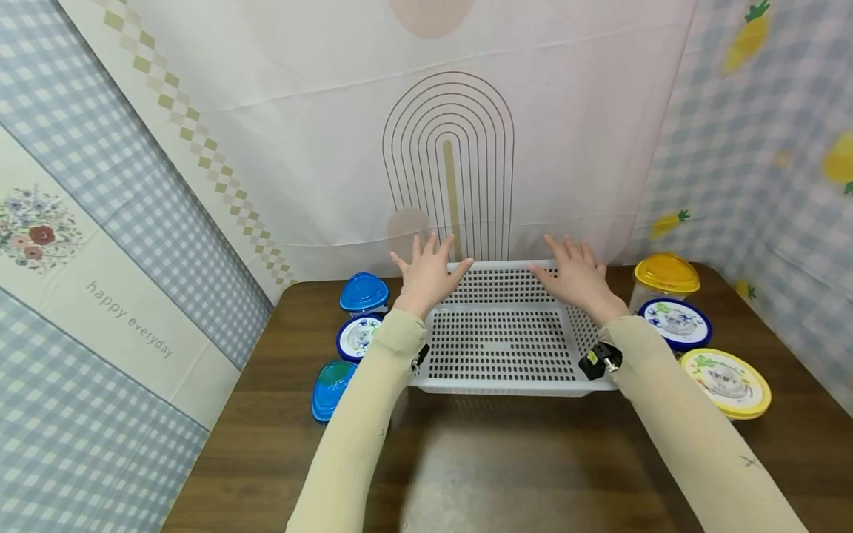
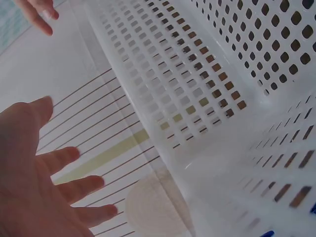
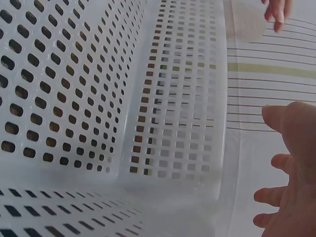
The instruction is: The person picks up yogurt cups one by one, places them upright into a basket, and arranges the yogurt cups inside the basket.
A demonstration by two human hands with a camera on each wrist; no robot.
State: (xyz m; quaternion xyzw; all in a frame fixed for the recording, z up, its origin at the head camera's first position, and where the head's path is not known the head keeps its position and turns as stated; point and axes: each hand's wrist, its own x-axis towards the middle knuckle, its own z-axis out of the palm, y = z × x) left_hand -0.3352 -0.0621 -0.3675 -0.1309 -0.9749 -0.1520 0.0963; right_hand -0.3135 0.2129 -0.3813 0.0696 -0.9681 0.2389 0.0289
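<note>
A white perforated plastic basket (image 1: 496, 386) stands at the back of the wooden table, its inside bare. Over its far left corner my left hand (image 1: 426, 277) is held with fingers spread and nothing in it. My right hand (image 1: 578, 280) hovers likewise over the far right corner, fingers apart. In the left wrist view, the left hand (image 2: 39, 168) shows beside the far rim of the basket (image 2: 148, 118), a gap between them. The right wrist view has the right hand (image 3: 289, 182) off the same rim of the basket (image 3: 222, 123), with the backdrop cloth behind.
Left of the basket stand blue-lidded containers (image 1: 363, 293), one with a white-centred lid (image 1: 358, 337). On the right are a yellow-lidded jar (image 1: 666, 274), a blue-rimmed lid (image 1: 676, 323) and a yellow-rimmed lid (image 1: 726, 383). A hanging cloth (image 1: 320, 148) closes off the back of the table (image 1: 266, 444).
</note>
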